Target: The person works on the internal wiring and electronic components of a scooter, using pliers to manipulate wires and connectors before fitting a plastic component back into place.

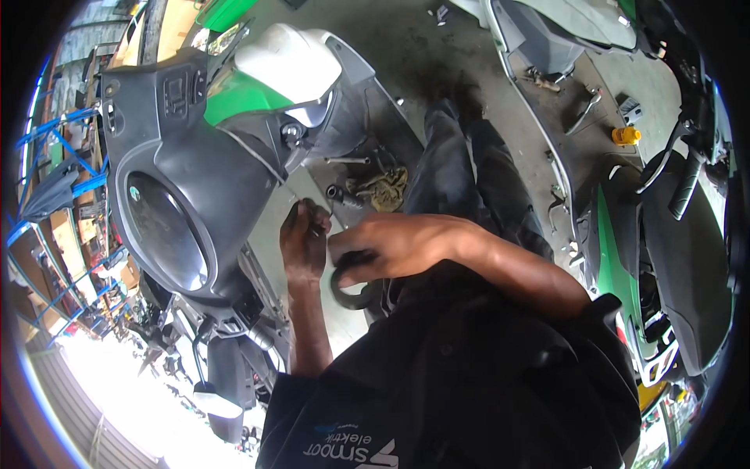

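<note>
Far to the left of the fingers stands blue metal shelving (86, 186) crowded with parts. Nearer, still on the left hand's outer side, is the scooter front (215, 187), dark grey, with a glossy oval panel (164, 227) facing away from the fingers. Above and to the left of the fingertips sit a green panel (242, 100) and a white cover (285, 62), both part of the same machine. From beside the green panel a thin grey cable (262, 159) slants down to the right and ends, as far as it shows, at the left fingertips.

The left hand (303, 242) is raised, its fingers curled in narrow, and they appear to pinch the end of that cable. Just right of it, nearly meeting it, the right hand (375, 242) reaches across the body from the right. Its fingers are bent around a black ring (338, 293), which hangs below them beside the left wrist; motion blur hides their exact grip.

Above the right fingers, on the floor, lie a dark cylindrical tool (344, 197), a silver wrench (346, 160) and, slightly farther right, a crumpled yellow-brown cloth (384, 190). Dark trouser legs (445, 168) extend upward beyond the right hand. Well right of the fingers are a yellow bottle (625, 136) on the floor, a green side panel (605, 250) and a dark seat (691, 273).
</note>
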The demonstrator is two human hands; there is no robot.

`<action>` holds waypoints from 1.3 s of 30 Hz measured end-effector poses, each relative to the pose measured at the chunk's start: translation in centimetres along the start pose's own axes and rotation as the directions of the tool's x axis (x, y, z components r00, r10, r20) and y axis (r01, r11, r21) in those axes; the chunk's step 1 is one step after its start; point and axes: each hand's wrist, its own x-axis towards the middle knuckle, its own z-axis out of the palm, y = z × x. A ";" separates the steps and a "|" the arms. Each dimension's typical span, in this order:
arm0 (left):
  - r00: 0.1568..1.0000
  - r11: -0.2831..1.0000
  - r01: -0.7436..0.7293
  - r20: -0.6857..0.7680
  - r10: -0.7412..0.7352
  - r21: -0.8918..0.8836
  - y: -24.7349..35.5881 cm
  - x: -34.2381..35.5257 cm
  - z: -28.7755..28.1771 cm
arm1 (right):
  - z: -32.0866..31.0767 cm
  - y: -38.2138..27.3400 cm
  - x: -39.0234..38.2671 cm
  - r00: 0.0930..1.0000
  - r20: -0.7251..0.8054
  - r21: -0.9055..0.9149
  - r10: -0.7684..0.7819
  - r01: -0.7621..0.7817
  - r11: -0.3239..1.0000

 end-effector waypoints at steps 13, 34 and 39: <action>0.910 0.778 -0.325 -0.047 0.412 0.538 -0.1 -1.1 1.9 | -0.6 5.6 -5.1 0.890 -0.381 0.292 0.250 -0.141 0.946; 0.863 0.719 -0.372 -0.066 0.501 0.587 -1.2 -0.9 2.2 | -1.1 5.8 -5.0 0.782 -0.503 0.316 0.369 -0.231 0.920; 0.896 0.771 -0.330 -0.076 0.437 0.545 -0.4 -1.0 2.6 | -0.9 6.1 -4.5 0.752 -0.533 0.277 0.388 -0.279 0.920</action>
